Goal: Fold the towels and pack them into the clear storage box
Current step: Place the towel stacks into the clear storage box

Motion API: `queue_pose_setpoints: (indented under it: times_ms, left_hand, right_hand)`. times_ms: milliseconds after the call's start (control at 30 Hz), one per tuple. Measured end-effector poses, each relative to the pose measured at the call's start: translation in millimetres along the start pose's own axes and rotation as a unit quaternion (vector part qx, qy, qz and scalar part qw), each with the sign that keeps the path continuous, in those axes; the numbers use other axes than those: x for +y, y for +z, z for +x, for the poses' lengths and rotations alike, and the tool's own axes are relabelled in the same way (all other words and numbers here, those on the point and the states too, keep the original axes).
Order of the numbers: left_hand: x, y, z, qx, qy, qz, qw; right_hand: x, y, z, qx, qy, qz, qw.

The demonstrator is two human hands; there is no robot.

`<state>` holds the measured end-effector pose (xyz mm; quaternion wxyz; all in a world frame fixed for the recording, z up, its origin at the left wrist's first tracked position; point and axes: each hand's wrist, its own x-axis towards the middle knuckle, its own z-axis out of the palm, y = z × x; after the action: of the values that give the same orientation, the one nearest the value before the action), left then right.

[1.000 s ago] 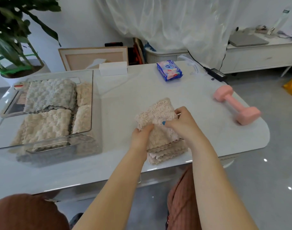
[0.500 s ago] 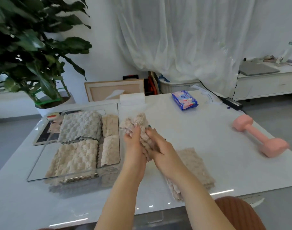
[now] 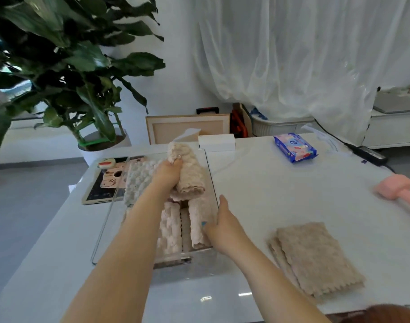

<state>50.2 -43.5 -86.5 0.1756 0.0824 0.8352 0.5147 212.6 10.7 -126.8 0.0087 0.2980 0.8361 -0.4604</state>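
Moved: towel (image 3: 190, 174) from above mid-table to over the far-right corner of the box (image 3: 177, 258), gripped by the left hand (image 3: 168, 174), long axis running away along the right wall, where the right hand (image 3: 223, 226) rests straight-fingered, nearer me, holding nothing

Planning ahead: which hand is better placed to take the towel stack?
Right: the right hand is empty and nearer the stack; the left hand grips a towel over the box.
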Motion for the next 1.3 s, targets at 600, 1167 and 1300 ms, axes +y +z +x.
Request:
queue_pose_setpoints:
  times_ms: [600,1167,1300]
  left_hand:
    - [-43,63,66,0.012,0.143,0.134,0.981]
    - [-34,57,61,-0.079,0.073,0.322,0.941]
    - [-13,32,40,-0.068,0.072,0.362,0.927]
  right_hand:
    - [-6,0,2,0.034,-0.005,-0.162,0.986]
    - [-3,1,8,0.042,-0.009,-0.170,0.985]
    - [-4,2,8,0.022,0.010,-0.163,0.986]
